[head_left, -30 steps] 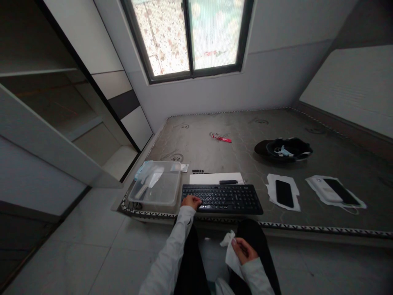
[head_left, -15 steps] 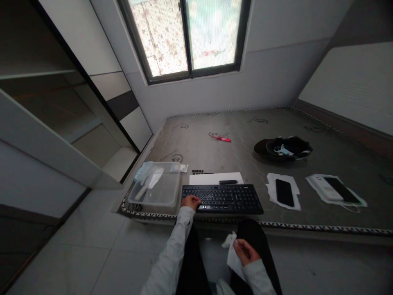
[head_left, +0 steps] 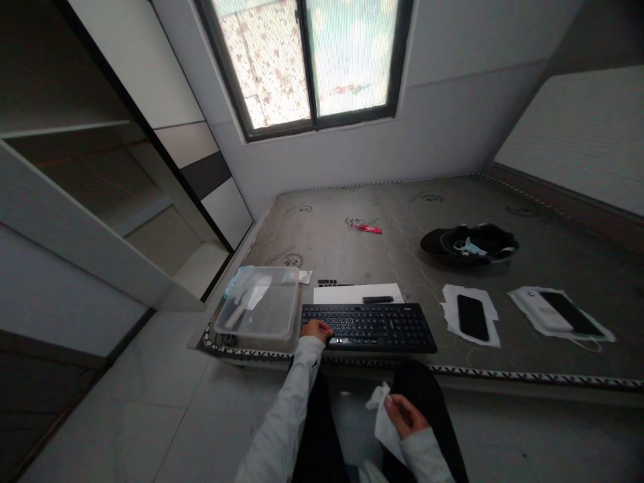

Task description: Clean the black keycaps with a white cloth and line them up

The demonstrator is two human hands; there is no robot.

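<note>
A black keyboard (head_left: 375, 325) lies near the front edge of the mattress. At its lower left end rests my left hand (head_left: 316, 329), fingers bent and pressed together over the keys; what they hold, if anything, is too small to make out. Pale spots show in the bottom key row beside the fingertips. Over my right thigh, my right hand (head_left: 405, 416) pinches a crumpled white tissue (head_left: 386, 426) that hangs down. Behind the keyboard is a white sheet (head_left: 337, 294) with a black pen-like tool (head_left: 377, 299) on it. Several small black keycaps (head_left: 327, 282) lie beyond the sheet.
A clear plastic box (head_left: 279, 305) with packets inside stands left of the keyboard. To the right lie a dark phone (head_left: 473, 317) on white paper and a white device (head_left: 546, 310) beside another phone. Farther back are a black cap (head_left: 443, 245) and a red packet (head_left: 369, 229).
The whole view has shifted slightly, so everything appears a little farther right. Both hands keep almost the same pose, left at the keyboard and right on the tissue.
</note>
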